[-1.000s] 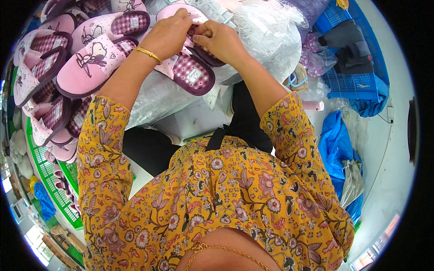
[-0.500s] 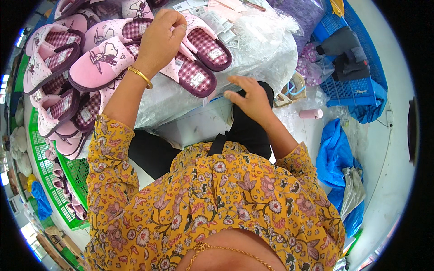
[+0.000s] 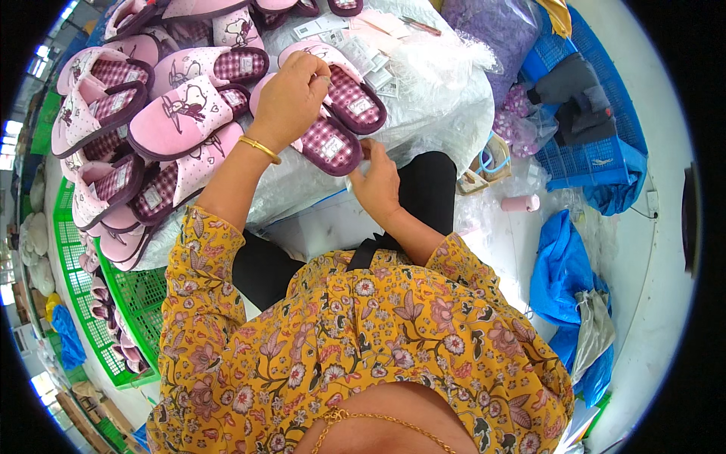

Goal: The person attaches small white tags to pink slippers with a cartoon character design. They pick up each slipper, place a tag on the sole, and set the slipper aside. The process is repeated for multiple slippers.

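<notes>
A pair of pink slippers with purple checked insoles lies on a plastic-wrapped stack in front of me. My left hand [image 3: 299, 94] is closed over the upper of the nearer slipper [image 3: 330, 145], its fingers curled and partly hidden. Beside it sits the other slipper [image 3: 355, 98], its heel pointing towards the lower right. At the nearer slipper's heel, my right hand [image 3: 376, 181] has its fingers bent against the dark edge, with the thumb just below. More slippers [image 3: 181, 113] with a cartoon print are piled to the left.
Clear plastic wrapping [image 3: 446, 83] covers the stack, with paper labels [image 3: 370, 60] and a pen [image 3: 420, 26] towards the back. Green crates [image 3: 136, 303] stand at left. On the right are a blue basket [image 3: 563, 163], a pink roll [image 3: 520, 203] and a blue sack [image 3: 556, 265].
My right hand has moved left to the nearer slipper's heel and its fingers have bent in. The left hand now sits lower and further right in view, still over the slipper.
</notes>
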Motion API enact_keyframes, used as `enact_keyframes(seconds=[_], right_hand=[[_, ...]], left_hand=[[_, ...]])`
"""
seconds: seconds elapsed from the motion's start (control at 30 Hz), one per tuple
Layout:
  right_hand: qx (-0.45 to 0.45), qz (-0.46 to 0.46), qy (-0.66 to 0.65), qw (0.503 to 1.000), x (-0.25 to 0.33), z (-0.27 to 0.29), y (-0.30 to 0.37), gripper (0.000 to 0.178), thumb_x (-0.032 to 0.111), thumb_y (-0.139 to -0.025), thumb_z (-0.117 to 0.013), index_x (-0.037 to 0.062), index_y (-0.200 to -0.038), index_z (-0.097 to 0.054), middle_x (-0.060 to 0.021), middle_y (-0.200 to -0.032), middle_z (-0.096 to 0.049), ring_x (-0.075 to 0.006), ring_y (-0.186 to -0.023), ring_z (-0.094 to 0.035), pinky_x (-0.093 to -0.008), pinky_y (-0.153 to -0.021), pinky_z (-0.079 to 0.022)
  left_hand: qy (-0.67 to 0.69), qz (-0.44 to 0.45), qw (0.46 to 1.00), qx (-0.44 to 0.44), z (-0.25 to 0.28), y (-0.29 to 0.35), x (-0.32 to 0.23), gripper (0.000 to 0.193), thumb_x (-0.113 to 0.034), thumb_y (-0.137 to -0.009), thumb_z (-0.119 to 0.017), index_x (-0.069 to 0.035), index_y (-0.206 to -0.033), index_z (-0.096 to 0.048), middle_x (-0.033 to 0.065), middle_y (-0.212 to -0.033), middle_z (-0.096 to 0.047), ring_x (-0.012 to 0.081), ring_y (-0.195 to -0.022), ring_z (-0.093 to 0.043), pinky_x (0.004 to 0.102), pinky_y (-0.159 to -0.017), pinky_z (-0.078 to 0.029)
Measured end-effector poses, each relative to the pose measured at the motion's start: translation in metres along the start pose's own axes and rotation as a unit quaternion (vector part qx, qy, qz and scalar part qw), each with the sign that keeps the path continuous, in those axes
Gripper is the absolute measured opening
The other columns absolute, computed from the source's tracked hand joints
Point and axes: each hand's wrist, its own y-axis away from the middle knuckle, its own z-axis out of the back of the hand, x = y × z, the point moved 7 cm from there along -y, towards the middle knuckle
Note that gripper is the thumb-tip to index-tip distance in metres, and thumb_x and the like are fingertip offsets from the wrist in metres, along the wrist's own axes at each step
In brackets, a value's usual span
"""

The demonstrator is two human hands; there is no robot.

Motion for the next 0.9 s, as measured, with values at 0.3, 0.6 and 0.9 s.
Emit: enact_keyframes(seconds=[0.3,0.6,0.9], right_hand=[[-0.042,0.164,0.231,0.958,0.062,0.108,-0.032,0.02,0.011,-0.08,-0.067,0.0122,-0.1,-0.068,-0.0098,-0.075,-0.068,-0.0291,-0.064,-0.064,-0.0411,-0.061,-0.049],[-0.023,0.299,0.136,0.944,0.141,0.09,-0.089,0.027,0.016,-0.078,-0.075,0.0097,-0.103,-0.069,-0.011,-0.101,-0.066,-0.0288,-0.086,-0.064,-0.0361,-0.071,-0.051],[0.204,0.05,-0.254,0.944,0.122,0.018,-0.094,0.022,0.012,-0.089,-0.071,0.0024,-0.109,-0.067,-0.0044,-0.09,-0.068,-0.008,-0.072,-0.059,-0.0239,-0.068,-0.05]], left_hand=[[-0.02,0.047,0.998,0.041,-0.004,0.001,0.008,0.012,-0.014,-0.09,-0.054,-0.003,-0.094,-0.058,0.0119,-0.094,-0.058,0.0311,-0.087,-0.059,0.0377,-0.077,-0.048],[0.013,0.052,0.997,-0.055,0.031,0.003,0.021,0.01,-0.008,-0.088,-0.057,-0.002,-0.096,-0.06,0.0117,-0.097,-0.059,0.0264,-0.089,-0.058,0.0342,-0.08,-0.048],[0.114,0.026,0.993,-0.033,0.056,0.037,-0.016,0.011,-0.012,-0.091,-0.06,-0.002,-0.097,-0.061,0.0069,-0.109,-0.059,0.0176,-0.092,-0.055,0.0288,-0.079,-0.045]])
